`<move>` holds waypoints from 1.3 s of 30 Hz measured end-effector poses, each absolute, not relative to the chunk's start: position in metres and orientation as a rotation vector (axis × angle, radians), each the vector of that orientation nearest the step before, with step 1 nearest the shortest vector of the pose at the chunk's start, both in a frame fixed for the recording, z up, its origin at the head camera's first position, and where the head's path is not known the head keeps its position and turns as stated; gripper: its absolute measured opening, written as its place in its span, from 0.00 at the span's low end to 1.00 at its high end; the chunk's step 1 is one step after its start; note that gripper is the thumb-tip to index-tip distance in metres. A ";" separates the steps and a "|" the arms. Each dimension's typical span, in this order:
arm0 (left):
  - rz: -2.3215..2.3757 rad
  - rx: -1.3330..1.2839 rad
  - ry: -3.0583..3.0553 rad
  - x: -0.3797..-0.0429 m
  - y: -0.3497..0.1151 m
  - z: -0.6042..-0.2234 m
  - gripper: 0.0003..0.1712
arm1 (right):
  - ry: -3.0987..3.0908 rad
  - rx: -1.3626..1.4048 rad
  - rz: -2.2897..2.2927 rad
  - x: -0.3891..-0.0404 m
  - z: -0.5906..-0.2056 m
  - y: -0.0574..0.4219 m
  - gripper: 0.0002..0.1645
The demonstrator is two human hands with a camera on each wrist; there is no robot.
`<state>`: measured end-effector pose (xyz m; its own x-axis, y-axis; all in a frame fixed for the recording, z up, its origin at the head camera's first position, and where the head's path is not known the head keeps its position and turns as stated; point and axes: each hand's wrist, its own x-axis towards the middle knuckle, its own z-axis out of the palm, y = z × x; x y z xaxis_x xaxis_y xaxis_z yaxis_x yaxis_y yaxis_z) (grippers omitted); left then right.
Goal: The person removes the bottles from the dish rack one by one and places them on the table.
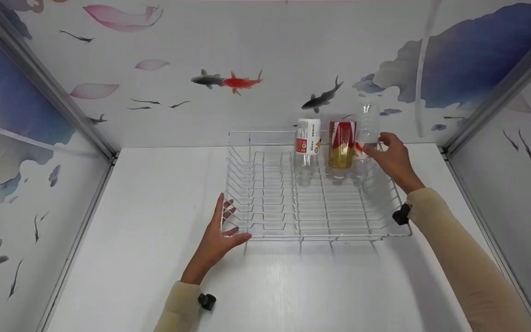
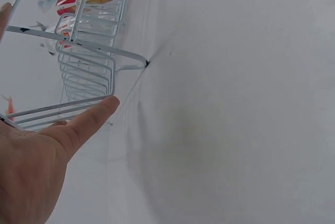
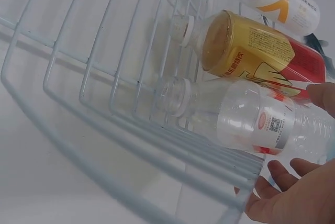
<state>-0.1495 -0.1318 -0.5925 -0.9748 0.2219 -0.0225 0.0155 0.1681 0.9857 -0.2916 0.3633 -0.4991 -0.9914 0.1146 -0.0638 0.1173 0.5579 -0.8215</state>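
While two hands [image 1: 215, 240] [image 1: 395, 161] work, one wire rack [image 1: 274, 237], three inverted bottles [image 1: 308, 136] [image 1: 341, 145] [image 1: 368, 121], one held.

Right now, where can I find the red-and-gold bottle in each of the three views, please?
Head: the red-and-gold bottle is a little above and right of the centre.
Left wrist: near the top left corner, partly hidden behind wires.
Right wrist: in the upper right, between two other bottles.
Shared landmark: the white wire rack.
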 end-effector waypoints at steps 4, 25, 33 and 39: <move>1.910 0.240 2.281 -0.149 -0.131 -0.593 0.79 | 2.783 0.234 -1.459 -0.294 -0.504 0.363 0.55; 1.902 0.215 2.292 -0.151 -0.129 -0.593 0.80 | 2.877 0.162 -1.497 -0.305 -0.516 0.355 0.50; 1.907 0.212 2.284 -0.151 -0.126 -0.595 0.80 | 2.902 0.229 -1.447 -0.306 -0.515 0.352 0.51; 1.924 0.196 2.274 -0.150 -0.129 -0.593 0.80 | 2.911 0.245 -1.435 -0.309 -0.515 0.344 0.51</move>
<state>-0.1502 -0.1292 -0.5935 -0.9793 0.1995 -0.0347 -0.0011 0.1661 0.9861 -0.3090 0.3439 -0.5151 -0.9823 0.1841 0.0347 0.0846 0.6010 -0.7948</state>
